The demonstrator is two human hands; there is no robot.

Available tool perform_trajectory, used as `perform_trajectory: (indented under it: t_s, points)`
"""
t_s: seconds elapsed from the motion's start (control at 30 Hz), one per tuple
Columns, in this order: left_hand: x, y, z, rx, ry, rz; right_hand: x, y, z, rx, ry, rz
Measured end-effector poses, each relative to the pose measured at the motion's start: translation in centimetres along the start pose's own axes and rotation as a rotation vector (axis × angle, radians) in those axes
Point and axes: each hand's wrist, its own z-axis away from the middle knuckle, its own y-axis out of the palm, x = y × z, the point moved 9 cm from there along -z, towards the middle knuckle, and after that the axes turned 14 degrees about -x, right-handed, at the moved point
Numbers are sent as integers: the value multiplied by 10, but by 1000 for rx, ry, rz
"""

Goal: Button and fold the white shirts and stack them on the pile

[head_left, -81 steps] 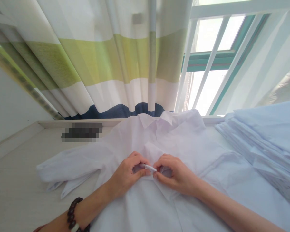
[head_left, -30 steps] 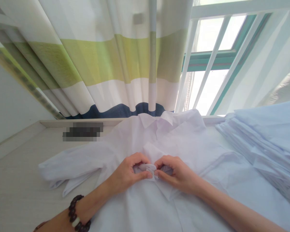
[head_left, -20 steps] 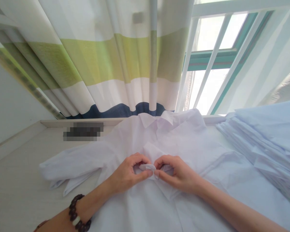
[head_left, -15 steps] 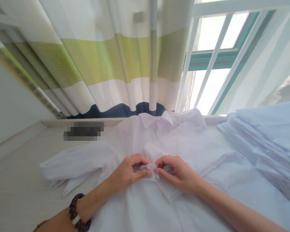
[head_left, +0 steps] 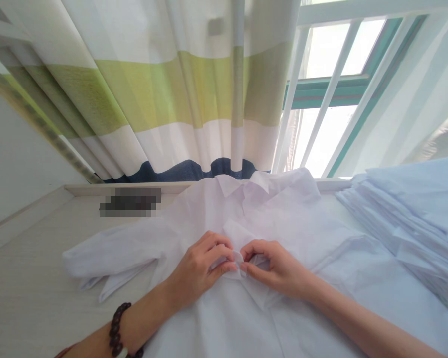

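A white collared shirt (head_left: 209, 214) lies spread out with its collar at the far end and one sleeve out to the left. Both hands meet at its front, around the middle. My left hand (head_left: 205, 263) pinches the front edge of the cloth between thumb and fingers. Right beside it, my right hand (head_left: 274, 266) pinches the same bit of the shirt front, fingertips almost touching the left ones. Any button between the fingertips is too small or hidden to make out. A dark bead bracelet (head_left: 116, 330) circles the left wrist.
Folded white cloth (head_left: 414, 204) is stacked at the right. A pixelated dark object (head_left: 129, 203) lies at the back left of the pale wooden surface (head_left: 30, 288). Behind its raised edge hang striped curtains (head_left: 194, 89), with white bars (head_left: 330, 94) before a window.
My left hand has shifted slightly, its fingers curling further over the shirt edge towards the right hand. The right hand stays almost in place, still pinching.
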Motion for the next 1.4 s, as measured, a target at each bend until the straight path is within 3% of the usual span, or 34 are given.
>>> perform_trajectory:
  t_s: [0.2,0.27,0.47,0.83,0.97,1.17,1.4]
  points:
    - [-13,1,1,-8,84,-35,-1,0,0,19,53,-30]
    - [-9,1,1,-26,13,19,0,-1,-1,25,60,-70]
    - [20,7,7,-7,-374,234,2,-3,-3,21,56,-152]
    - [32,14,10,-1,-528,444,0,-2,-2,7,90,-140]
    - [33,15,11,-23,-563,503,1,-4,-3,-16,45,-105]
    - [42,15,15,-17,-626,378,-4,-2,-2,-39,87,-98]
    - [32,15,12,36,-511,281,-3,-2,-1,-66,40,-109]
